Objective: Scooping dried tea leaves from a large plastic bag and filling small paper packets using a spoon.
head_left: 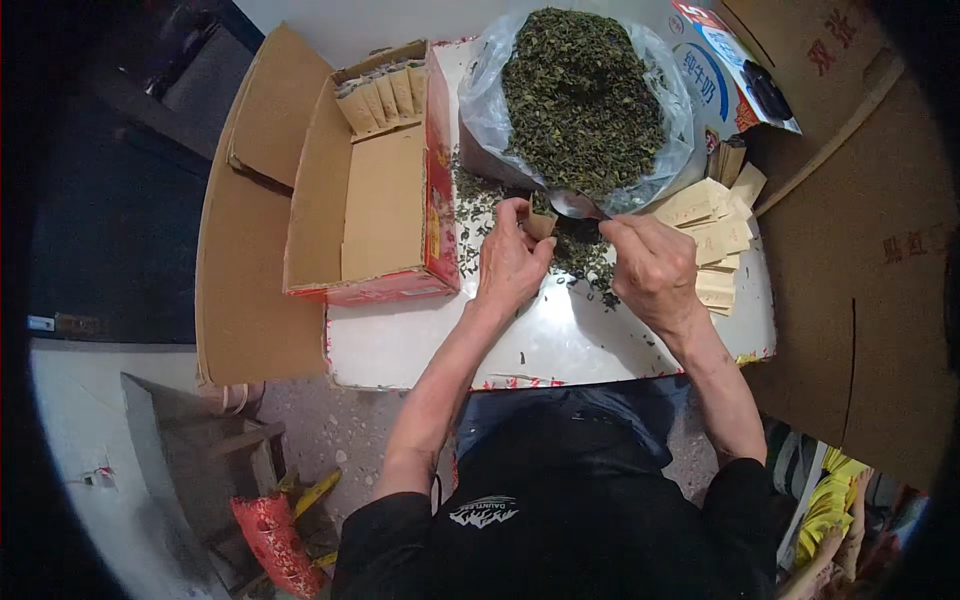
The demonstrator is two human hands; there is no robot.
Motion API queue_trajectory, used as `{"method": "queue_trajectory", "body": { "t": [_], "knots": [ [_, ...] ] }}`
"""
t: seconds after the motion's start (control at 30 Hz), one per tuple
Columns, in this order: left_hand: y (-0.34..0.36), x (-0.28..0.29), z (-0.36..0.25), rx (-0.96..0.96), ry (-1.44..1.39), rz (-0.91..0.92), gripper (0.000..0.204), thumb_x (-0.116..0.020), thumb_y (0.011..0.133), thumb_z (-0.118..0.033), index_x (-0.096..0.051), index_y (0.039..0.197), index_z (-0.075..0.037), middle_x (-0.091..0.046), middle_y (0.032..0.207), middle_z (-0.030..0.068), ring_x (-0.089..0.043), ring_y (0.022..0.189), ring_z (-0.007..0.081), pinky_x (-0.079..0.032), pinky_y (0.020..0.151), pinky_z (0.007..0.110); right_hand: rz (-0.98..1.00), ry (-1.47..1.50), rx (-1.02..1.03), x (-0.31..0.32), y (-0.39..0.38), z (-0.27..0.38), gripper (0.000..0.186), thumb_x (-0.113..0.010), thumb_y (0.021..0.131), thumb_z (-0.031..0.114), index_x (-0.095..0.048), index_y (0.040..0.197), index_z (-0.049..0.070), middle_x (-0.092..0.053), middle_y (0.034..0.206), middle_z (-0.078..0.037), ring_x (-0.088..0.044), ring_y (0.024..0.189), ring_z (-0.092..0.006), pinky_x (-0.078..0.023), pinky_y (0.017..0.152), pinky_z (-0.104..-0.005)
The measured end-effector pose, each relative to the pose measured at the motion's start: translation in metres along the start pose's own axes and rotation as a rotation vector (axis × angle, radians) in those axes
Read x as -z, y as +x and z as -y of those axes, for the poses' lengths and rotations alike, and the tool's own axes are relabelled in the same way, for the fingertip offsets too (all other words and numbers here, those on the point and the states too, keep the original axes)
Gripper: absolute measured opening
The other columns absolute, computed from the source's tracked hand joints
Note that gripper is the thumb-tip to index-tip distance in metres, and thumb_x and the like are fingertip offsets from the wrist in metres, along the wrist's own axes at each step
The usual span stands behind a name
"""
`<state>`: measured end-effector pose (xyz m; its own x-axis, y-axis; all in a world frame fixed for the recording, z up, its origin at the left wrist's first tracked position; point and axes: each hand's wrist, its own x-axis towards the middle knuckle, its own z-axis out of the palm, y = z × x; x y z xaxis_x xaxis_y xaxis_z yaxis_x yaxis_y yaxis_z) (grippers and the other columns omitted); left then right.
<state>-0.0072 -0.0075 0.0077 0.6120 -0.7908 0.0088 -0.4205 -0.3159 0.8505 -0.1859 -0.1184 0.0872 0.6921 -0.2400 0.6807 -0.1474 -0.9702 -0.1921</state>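
Note:
My left hand (511,262) pinches a small brown paper packet (541,220) upright in front of a big clear plastic bag (484,95). Dried green leaves (585,100) heap high in that bag. In my right hand (652,268) is a metal spoon (574,204), its bowl at the packet's mouth beside the bag's near edge. Whether leaves lie in the spoon I cannot tell. Loose leaf bits (588,262) are scattered under and around both hands. Flat paper packets (712,225) lie in a loose pile to the right of my right hand.
An open cardboard box (385,205) at the left holds several upright filled packets (385,95) at its far end. A milk carton box (735,75) with a dark object on it stands back right. Tall cardboard (860,230) walls the right side. The white tabletop (430,345) has its edge before me.

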Motion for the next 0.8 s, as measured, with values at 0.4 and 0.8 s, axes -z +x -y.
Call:
{"method": "queue_trajectory", "body": {
  "t": [0.4,0.8],
  "knots": [
    [-0.01,0.044,-0.054,-0.082,0.022,0.046,0.064,-0.079,0.088,-0.016,-0.042,0.138,0.0,-0.074,0.095,0.023,-0.075,0.088,0.0403,-0.058,0.083,0.048,-0.163,0.025,-0.069,0.015,-0.004,-0.022,0.031,-0.067,0.077,-0.016,-0.075,0.101,0.0,-0.076,0.091,-0.015,-0.075,0.075,-0.0284,-0.059,0.065,-0.0374],
    [0.043,0.177,-0.072,-0.264,-0.255,-0.147,0.057,-0.082,0.093,-0.014,-0.049,0.138,0.001,-0.073,0.109,0.012,-0.073,0.096,0.0192,-0.059,0.084,0.034,-0.174,0.141,-0.15,0.005,-0.009,-0.032,0.037,-0.061,0.075,-0.021,-0.075,0.103,-0.001,-0.074,0.087,-0.013,-0.072,0.068,-0.0226,-0.057,0.062,-0.033]
  ]
}}
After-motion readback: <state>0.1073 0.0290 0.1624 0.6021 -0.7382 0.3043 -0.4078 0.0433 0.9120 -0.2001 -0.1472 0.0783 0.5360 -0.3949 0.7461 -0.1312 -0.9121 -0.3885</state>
